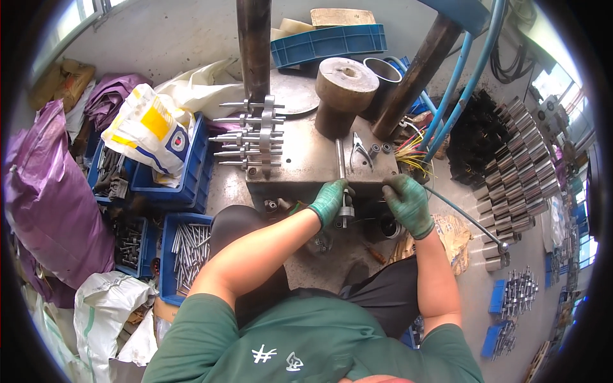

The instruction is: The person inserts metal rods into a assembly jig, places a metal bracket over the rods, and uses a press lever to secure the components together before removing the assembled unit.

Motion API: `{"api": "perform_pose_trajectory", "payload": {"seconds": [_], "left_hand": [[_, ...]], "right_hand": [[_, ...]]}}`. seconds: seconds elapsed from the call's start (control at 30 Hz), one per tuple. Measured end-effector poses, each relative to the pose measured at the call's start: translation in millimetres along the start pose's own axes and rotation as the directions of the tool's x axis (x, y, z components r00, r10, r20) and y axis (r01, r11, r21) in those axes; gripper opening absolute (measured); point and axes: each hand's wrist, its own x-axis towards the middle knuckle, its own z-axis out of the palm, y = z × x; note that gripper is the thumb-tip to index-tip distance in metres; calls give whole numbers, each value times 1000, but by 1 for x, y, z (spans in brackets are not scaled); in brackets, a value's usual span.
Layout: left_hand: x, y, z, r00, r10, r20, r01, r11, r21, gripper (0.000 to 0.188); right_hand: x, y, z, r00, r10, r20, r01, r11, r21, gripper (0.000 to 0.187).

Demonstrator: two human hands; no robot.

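Head view: hands apart, both in green gloves, at the near edge of a steel table [303, 159]. Left hand [330, 201] closed round a metal shaft [340, 156]; far end over the tabletop, collar [346, 212] nearer, past the edge; stretch inside the fist hidden. Right hand [410, 203] by the near right corner, fingers curled; whether it grips the slim lever [469, 217] running off to its right, cannot tell. Small pliers [359, 146] lie right of the shaft. Collared shafts [265, 143] lined up at the table's left. Beyond, a heavy steel cylinder [347, 86] partly hides a dark tube. Floor grey: blue crate [166, 262] of rods left, stacked tubes [520, 169] right, dark heap beside them indistinct; fisheye rim cuts off the room's edges.
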Motion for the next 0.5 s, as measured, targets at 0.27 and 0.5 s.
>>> {"api": "perform_pose_trajectory", "payload": {"seconds": [0.27, 0.5], "left_hand": [[-1, -10, -9, 997, -66, -32, 64, 996, -60, 39], [-87, -24, -10, 992, 104, 66, -123, 879, 460, 34]], "right_hand": [[-9, 31, 35, 969, 85, 231, -124, 979, 163, 23], [-10, 44, 26, 944, 130, 305, -170, 979, 109, 25]]}}
